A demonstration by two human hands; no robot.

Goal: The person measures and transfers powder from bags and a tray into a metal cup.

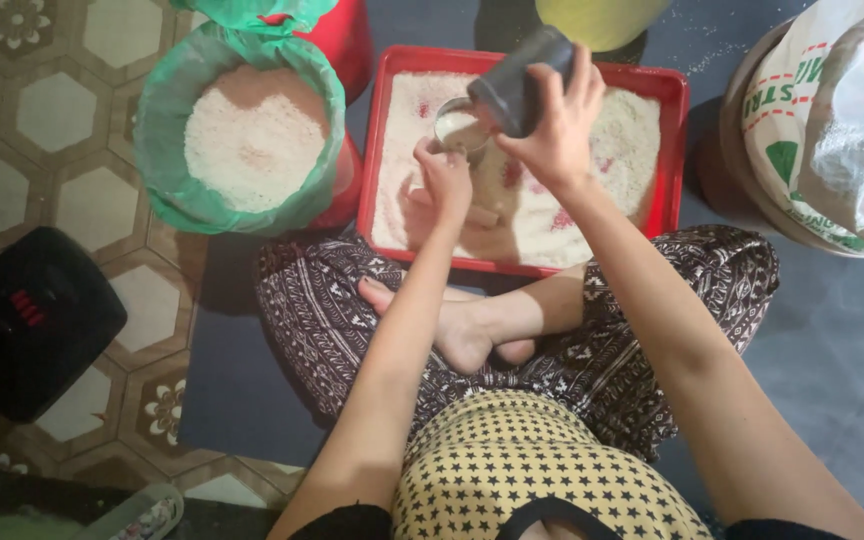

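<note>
A red rectangular tray (674, 150) of white rice lies on the floor in front of my crossed legs. My right hand (555, 130) grips a dark grey cup-shaped container (518, 75), tilted with its open mouth toward the tray. My left hand (442, 172) is beside it, fingers pinched at the rim of the container's round mouth (457, 128), which shows rice inside. Both hands hover over the middle of the tray.
A red bucket lined with a green plastic bag (167, 140) holds white rice at the left of the tray. A large printed sack (832, 130) stands at the right. A black box (27, 320) sits on the tiled floor at the left. A yellow-green vessel (600, 18) is behind the tray.
</note>
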